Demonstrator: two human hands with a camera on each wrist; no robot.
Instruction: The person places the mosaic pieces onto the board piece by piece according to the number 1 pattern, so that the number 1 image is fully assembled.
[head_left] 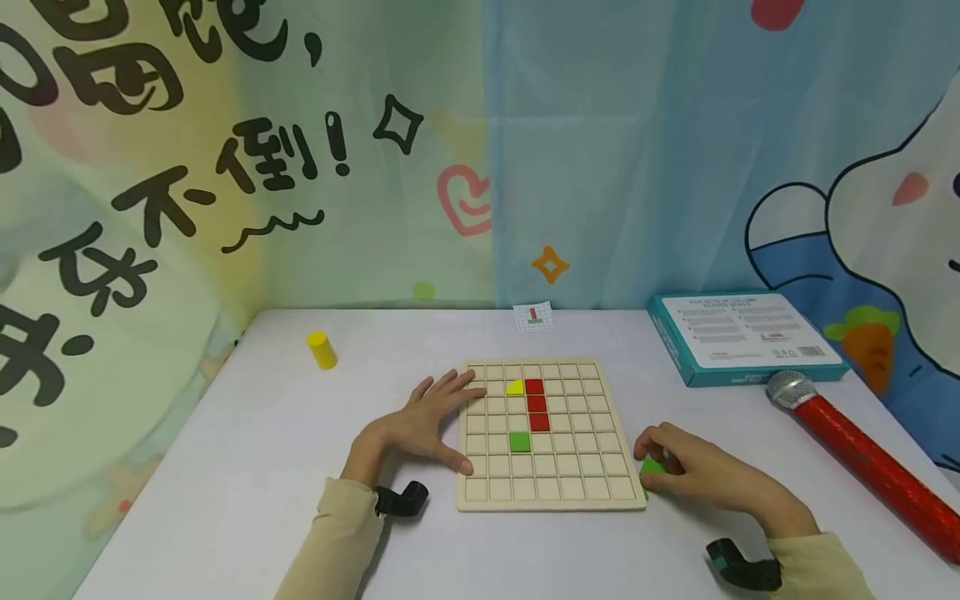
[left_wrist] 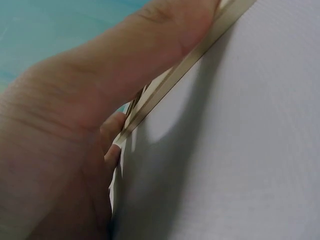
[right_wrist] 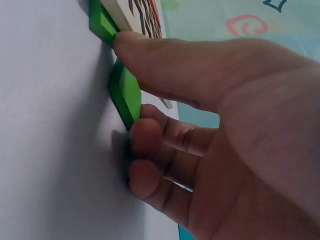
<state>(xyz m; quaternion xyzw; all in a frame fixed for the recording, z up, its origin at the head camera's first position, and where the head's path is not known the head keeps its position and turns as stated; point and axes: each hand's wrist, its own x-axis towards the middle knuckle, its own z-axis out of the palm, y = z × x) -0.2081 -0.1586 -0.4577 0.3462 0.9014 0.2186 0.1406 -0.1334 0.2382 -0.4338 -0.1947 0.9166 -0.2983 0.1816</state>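
Note:
A square wooden grid board (head_left: 557, 488) lies on the white table. On it sit a yellow piece (head_left: 514, 387), a column of red squares (head_left: 537, 403) and a green square (head_left: 520, 442). My left hand (head_left: 431, 421) rests at the board's left edge, fingers spread, fingertips over the rim and thumb at the lower part. Beside the right edge, my right hand (head_left: 701, 471) has its thumb and curled fingers around a green tile (right_wrist: 129, 95). Another green piece (right_wrist: 101, 24) lies past the thumb tip, by the board's corner in the right wrist view.
A small pattern card (head_left: 533, 317) lies at the table's back edge. At the back left a yellow cylinder (head_left: 322, 350) stands. To the right are a teal box (head_left: 750, 332) and a red microphone (head_left: 873, 462). A printed curtain (head_left: 585, 150) hangs behind.

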